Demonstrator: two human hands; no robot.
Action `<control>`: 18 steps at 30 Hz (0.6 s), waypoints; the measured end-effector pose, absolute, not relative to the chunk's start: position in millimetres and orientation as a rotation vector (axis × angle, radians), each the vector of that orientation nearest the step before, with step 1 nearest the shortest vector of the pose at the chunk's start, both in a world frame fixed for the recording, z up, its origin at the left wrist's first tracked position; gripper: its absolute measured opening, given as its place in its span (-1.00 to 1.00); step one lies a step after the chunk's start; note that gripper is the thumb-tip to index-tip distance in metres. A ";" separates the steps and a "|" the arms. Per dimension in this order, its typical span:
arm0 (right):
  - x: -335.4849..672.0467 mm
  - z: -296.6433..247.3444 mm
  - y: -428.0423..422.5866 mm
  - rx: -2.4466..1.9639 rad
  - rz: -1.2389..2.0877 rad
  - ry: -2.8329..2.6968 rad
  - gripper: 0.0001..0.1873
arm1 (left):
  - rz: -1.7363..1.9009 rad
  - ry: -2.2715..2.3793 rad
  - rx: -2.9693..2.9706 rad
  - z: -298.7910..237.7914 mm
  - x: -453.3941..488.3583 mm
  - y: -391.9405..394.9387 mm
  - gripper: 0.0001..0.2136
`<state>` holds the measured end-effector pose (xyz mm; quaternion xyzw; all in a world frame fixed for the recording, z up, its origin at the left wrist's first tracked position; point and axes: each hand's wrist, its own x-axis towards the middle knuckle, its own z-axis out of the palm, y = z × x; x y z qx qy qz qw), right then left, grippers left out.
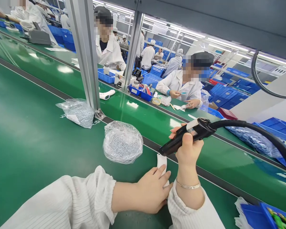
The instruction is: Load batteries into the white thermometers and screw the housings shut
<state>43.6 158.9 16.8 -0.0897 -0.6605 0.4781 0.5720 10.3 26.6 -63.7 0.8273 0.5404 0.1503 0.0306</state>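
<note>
My right hand is closed around a black electric screwdriver, which slants down to the left. Its tip meets, or sits just above, the far end of a white plastic housing piece. That slim piece lies on the green work surface, and my left hand holds it there with fingers laid across it, hiding much of its near part. Beyond my left hand an open clear plastic bag of small silvery screws rests on the surface. Another bag of screws lies farther left, with a few loose screws beside it.
A metal post rises beside the farther bag. Past the dark rail runs a shiny green belt carrying a white handheld device. The screwdriver's thick black cable arches right. A blue bin stands near right; co-workers sit opposite.
</note>
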 end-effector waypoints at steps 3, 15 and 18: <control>43.8 15.0 161.2 -0.216 1.134 -1.545 -0.65 | 0.462 1.661 2.546 -62.9 10.5 26.4 -0.54; 46.7 7.3 175.6 -0.243 1.234 -1.519 -0.53 | 0.508 1.637 2.518 -67.9 10.3 27.4 -0.52; 42.3 1.2 178.9 -0.278 1.213 -1.520 -0.51 | 0.513 1.624 2.506 -68.5 8.7 28.1 -0.50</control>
